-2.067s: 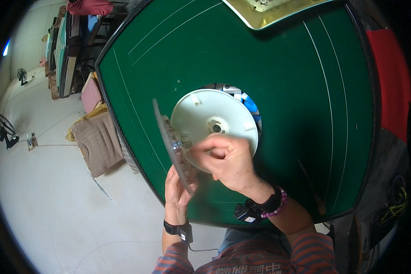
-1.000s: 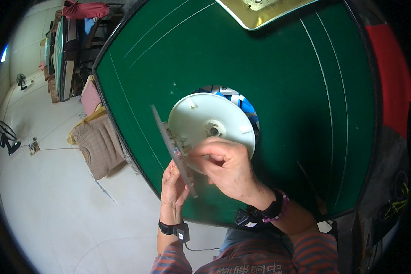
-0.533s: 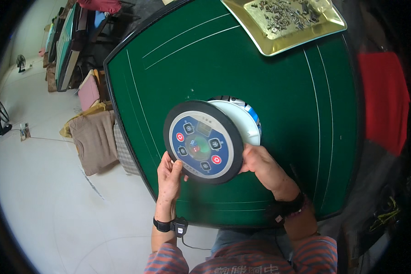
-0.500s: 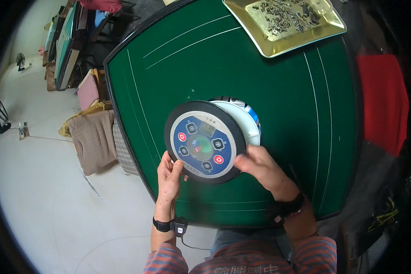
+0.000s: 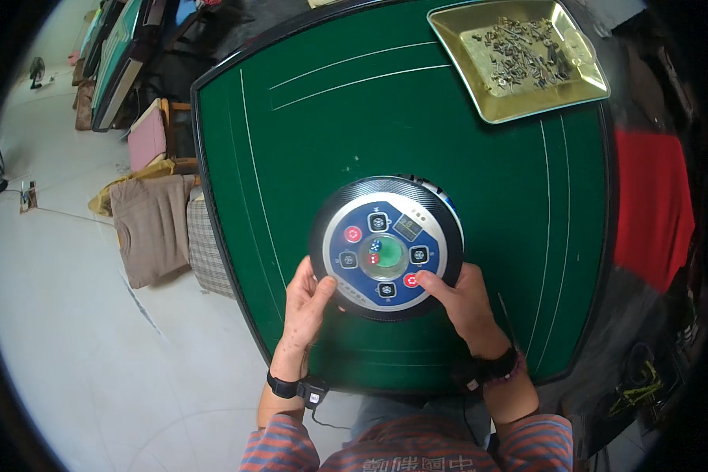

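Note:
A round control panel (image 5: pixel 346 204) with a black rim, silver ring, blue face, red and black buttons and dice under a clear dome sits over the table's middle. Its white base is mostly hidden, with a small part of the hole showing behind it. My left hand (image 5: pixel 303 311) grips the panel's lower-left edge, thumb on top. My right hand (image 5: pixel 468 307) grips the lower-right side, its thumb lying on the panel beside a red button. A thin tool (image 5: pixel 503 307) lies on the felt, partly behind my right hand.
The green felt table (image 5: pixel 315 126) has a dark raised rim. A gold tray (image 5: pixel 480 106) of small screws stands at the back right. Beige clothing (image 5: pixel 145 228) and a pink cushion (image 5: pixel 145 138) are off the left edge, near fans and stacked furniture. Red fabric (image 5: pixel 653 197) is at right.
The panel, earlier held edge-on beside the white base, has turned face up and moved right over it. My right hand has left its underside and now grips the right edge.

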A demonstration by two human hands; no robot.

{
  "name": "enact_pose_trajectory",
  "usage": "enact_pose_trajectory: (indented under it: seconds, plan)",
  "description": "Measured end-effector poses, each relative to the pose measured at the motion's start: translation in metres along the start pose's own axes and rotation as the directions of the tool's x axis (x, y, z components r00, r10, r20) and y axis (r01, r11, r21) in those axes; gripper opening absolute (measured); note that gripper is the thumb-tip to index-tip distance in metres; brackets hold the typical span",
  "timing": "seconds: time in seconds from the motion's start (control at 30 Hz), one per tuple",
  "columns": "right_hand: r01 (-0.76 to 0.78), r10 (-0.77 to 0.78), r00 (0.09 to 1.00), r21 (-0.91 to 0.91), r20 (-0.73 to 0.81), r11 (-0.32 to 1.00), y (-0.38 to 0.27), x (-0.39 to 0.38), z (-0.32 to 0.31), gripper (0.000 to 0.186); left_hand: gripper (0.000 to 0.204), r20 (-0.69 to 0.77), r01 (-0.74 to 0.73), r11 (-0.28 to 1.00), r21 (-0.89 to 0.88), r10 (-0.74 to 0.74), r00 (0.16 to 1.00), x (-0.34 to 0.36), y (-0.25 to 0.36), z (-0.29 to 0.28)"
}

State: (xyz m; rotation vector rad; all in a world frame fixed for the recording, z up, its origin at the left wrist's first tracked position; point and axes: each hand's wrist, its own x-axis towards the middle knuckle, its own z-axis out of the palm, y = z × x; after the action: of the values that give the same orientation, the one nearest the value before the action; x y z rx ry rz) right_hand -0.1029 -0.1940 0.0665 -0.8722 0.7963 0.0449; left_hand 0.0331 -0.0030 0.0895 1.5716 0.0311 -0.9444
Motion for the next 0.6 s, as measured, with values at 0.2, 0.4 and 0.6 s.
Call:
enact_pose_trajectory:
  seconds: [0.2,0.4,0.6]
  plan:
    - [-0.131,0.134,0.991,0.086,-0.023,0.988,0.003,-0.004,-0.001,0.022,0.055,0.100,0.196,0.884,-0.425,-0.169,0.980,-0.013,-0.027,0.010]
    - [-0.083,0.083,0.996,0.027,-0.016,0.996,-0.009,-0.005,0.008,0.018,0.056,0.129,0.251,0.830,-0.499,-0.216,0.968,-0.009,-0.030,0.021]
    - [-0.081,0.080,0.995,-0.008,-0.053,0.997,-0.011,-0.002,0.006,0.022,0.049,0.142,0.292,0.907,-0.304,-0.260,0.955,-0.007,-0.041,0.017]
